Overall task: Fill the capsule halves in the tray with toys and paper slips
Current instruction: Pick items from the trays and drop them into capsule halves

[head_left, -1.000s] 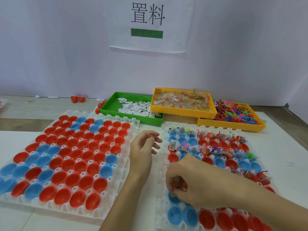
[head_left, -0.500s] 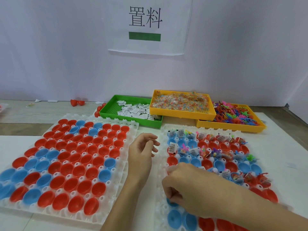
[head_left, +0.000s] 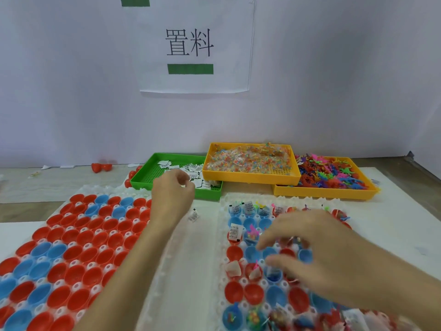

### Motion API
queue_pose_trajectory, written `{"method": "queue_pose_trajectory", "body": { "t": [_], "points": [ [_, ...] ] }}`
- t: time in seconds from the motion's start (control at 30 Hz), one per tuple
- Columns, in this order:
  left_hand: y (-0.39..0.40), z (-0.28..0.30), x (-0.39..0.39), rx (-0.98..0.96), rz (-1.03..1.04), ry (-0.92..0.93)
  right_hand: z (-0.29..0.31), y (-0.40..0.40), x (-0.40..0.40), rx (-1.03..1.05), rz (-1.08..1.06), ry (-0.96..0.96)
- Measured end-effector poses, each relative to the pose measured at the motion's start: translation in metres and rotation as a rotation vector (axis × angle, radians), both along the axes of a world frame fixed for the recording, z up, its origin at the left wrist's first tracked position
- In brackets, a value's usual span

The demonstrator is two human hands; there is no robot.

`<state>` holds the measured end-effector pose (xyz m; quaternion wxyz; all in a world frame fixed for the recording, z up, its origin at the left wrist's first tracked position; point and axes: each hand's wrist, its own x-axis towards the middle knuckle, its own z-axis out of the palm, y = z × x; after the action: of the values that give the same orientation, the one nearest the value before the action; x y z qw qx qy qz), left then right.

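Note:
The right capsule tray holds red and blue halves. Its far rows and nearest row have toys and paper slips in them, while several middle halves are bare. Blurred by motion, my right hand hovers over that tray's middle with fingers spread and nothing visible in it. My left hand reaches over the near edge of the green tray of paper slips. Its fingers are curled, and blur hides whether they pinch anything. One loose slip is just below that hand, between the trays.
The left capsule tray is full of bare red and blue halves. Behind stand a yellow tray of bagged toys and another yellow tray of coloured plastic figures. Loose red halves lie by the wall.
My left hand has moved forward from between the trays to the green tray. My right hand has lifted off the near capsules, opened, and shifted farther over the tray. The camera has tilted upward.

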<state>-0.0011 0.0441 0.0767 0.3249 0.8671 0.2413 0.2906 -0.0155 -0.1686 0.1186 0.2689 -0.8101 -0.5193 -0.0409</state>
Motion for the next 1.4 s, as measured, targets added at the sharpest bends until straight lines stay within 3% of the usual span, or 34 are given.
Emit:
{"method": "queue_pose_trajectory", "body": {
  "t": [0.03, 0.07, 0.17, 0.33, 0.53, 0.7, 0.97, 1.4],
  "points": [
    [0.007, 0.001, 0.011, 0.031, 0.003, 0.045, 0.038, -0.062, 0.008, -0.067, -0.009, 0.198],
    [0.015, 0.0, 0.022, 0.059, -0.002, 0.092, 0.022, -0.078, 0.006, -0.02, -0.147, 0.228],
    [0.034, -0.006, 0.051, 0.14, -0.042, 0.26, 0.019, -0.122, 0.041, 0.063, -0.293, 0.261],
    [0.043, -0.012, 0.081, 0.238, -0.087, 0.429, -0.011, -0.15, 0.075, 0.172, -0.419, 0.396],
    [0.039, -0.013, 0.096, 0.297, -0.111, 0.513, -0.034, -0.15, 0.08, 0.247, -0.409, 0.446],
    [0.039, -0.015, 0.096, 0.317, -0.102, 0.452, -0.043, -0.149, 0.082, 0.256, -0.425, 0.439],
    [0.04, -0.001, 0.079, 0.171, -0.031, 0.121, -0.041, -0.146, 0.071, 0.324, -0.389, 0.457],
    [0.043, 0.009, 0.057, -0.012, 0.02, 0.082, -0.029, -0.148, 0.054, 0.33, -0.404, 0.406]
  ]
}}
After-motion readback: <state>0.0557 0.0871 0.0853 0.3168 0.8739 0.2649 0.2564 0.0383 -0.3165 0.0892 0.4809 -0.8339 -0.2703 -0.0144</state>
